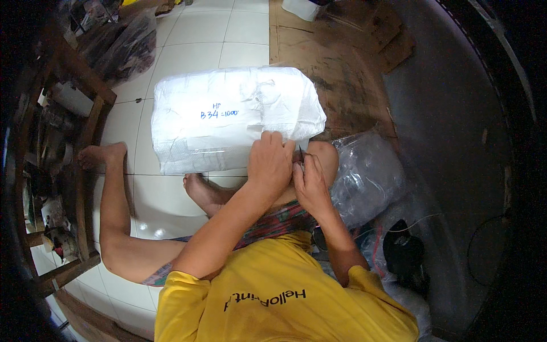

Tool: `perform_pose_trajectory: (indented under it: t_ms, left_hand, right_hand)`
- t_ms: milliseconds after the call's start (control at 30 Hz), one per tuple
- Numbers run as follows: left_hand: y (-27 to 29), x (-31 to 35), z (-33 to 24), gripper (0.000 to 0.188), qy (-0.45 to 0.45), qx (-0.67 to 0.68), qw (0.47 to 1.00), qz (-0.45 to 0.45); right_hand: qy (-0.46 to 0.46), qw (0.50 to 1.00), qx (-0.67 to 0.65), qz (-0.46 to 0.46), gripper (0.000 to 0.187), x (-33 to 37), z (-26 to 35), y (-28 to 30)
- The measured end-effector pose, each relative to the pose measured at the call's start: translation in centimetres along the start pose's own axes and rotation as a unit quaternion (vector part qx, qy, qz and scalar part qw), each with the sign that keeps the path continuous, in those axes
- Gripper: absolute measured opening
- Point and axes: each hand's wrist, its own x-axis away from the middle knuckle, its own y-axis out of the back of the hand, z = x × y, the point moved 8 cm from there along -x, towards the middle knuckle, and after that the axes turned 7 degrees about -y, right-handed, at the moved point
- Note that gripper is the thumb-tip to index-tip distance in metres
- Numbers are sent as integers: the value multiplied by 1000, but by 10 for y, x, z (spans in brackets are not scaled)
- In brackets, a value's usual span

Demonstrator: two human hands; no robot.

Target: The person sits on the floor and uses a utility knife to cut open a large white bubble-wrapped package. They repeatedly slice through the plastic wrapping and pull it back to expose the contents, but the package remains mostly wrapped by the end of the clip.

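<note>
A big white wrapped package [188, 128] with blue handwriting lies in front of me on the tiled floor, its plastic shiny and wrinkled. My left hand [271, 162] is closed at its near right edge, fingertips bent onto the wrapping. Just to the right, close beside it, my right hand [310, 185] is closed around a slim dark pointed blade [301, 151], whose tip points up toward the package's near right corner. The handle is hidden in my fingers. My bare knee [325, 157] is right behind the right hand.
Flattened brown cardboard [353, 105] covers the floor at the right. Clear plastic bags [364, 176] are heaped beside my right knee, with a black object [403, 248] and thin cords nearby. A wooden rack [85, 125] stands left; dark plastic sheeting [125, 48] lies at far left.
</note>
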Motion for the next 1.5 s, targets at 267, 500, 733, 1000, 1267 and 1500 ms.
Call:
perform_pose_trajectory:
  t_ms: [267, 500, 733, 1000, 1267, 1500]
  left_hand:
    - [31, 13, -3, 17, -23, 5, 995, -102]
    - [13, 15, -1, 18, -23, 35, 999, -32]
    - [31, 70, 18, 20, -20, 110, 994, -13]
    - [51, 65, 33, 41, -128, 174, 969, -120]
    - [13, 49, 20, 45, -95, 24, 995, 17]
    - [-4, 47, -6, 44, -94, -79, 983, -134]
  right_hand:
    - [-38, 999, 9, 26, 22, -4, 3, -3]
    - [-52, 997, 27, 42, 23, -12, 7, -11]
    - [-40, 999, -10, 28, 25, -9, -9, -43]
    - [17, 976, -108, -186, 20, 12, 1, 1]
    - [237, 957, 163, -46, 40, -44, 34, 18]
    - [201, 969, 103, -98, 24, -79, 5, 35]
